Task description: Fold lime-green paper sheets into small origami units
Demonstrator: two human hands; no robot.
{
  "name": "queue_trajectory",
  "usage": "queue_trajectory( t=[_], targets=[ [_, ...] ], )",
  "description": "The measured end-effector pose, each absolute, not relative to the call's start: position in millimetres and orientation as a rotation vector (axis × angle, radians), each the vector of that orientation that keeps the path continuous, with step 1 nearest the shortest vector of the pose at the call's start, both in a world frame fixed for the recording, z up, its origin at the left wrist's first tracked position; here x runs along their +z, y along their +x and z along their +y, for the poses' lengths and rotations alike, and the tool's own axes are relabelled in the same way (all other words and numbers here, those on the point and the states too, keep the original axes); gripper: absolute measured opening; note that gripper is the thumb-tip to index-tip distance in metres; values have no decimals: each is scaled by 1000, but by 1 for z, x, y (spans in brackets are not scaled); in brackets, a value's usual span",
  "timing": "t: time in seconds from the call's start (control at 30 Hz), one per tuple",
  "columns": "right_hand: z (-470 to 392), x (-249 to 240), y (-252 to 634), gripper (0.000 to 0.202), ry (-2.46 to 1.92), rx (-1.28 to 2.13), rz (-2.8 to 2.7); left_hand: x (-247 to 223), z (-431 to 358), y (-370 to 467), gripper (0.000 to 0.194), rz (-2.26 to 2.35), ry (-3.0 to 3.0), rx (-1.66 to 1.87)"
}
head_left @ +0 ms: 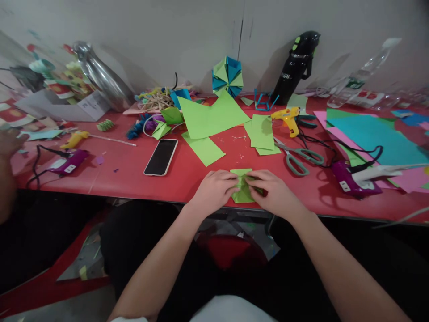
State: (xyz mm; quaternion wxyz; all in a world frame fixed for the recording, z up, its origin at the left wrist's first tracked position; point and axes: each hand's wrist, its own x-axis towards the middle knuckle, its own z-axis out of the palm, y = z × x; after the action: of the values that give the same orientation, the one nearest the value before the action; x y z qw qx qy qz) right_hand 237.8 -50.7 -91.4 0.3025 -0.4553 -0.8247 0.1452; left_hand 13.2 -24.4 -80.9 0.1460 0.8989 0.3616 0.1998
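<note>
A small piece of green paper with creases lies at the front edge of the red table, between my two hands. My left hand has its fingers closed on the paper's left side. On its right side, my right hand pinches it, and the fingertips hide part of that edge. Behind them lie a large green sheet and smaller green pieces. Scissors with grey handles rest to the right of my right hand. A phone lies to the left.
A yellow glue gun and a purple power strip with cables are at right, beside coloured sheets. A folded paper ball, a black bottle and a steel flask stand along the wall. Another person's arm is at far left.
</note>
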Motion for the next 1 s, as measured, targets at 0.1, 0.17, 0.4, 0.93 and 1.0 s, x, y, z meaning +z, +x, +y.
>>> queue_trajectory(
  t=[0.1, 0.17, 0.4, 0.93, 1.0],
  targets=[
    [-51, -91, 239, 25, -1192, 387, -2207, -80, -31, 15, 24, 1077, 2629, 596],
    [-50, -92, 239, 26, -1190, 391, -2209, -79, -34, 17, 24, 1098, 2648, 587],
    [-53, -91, 239, 21, -1314, 177, -2292, -79, -42, 20, 27, 1161, 2707, 520],
    [-74, -86, 230, 23, -1487, 110, -2259, -83, -63, 35, 40, 1323, 2863, 408],
    [-72, -91, 236, 23, -1503, 100, -2194, -83, -63, 35, 40, 1297, 2877, 409]
  ],
)
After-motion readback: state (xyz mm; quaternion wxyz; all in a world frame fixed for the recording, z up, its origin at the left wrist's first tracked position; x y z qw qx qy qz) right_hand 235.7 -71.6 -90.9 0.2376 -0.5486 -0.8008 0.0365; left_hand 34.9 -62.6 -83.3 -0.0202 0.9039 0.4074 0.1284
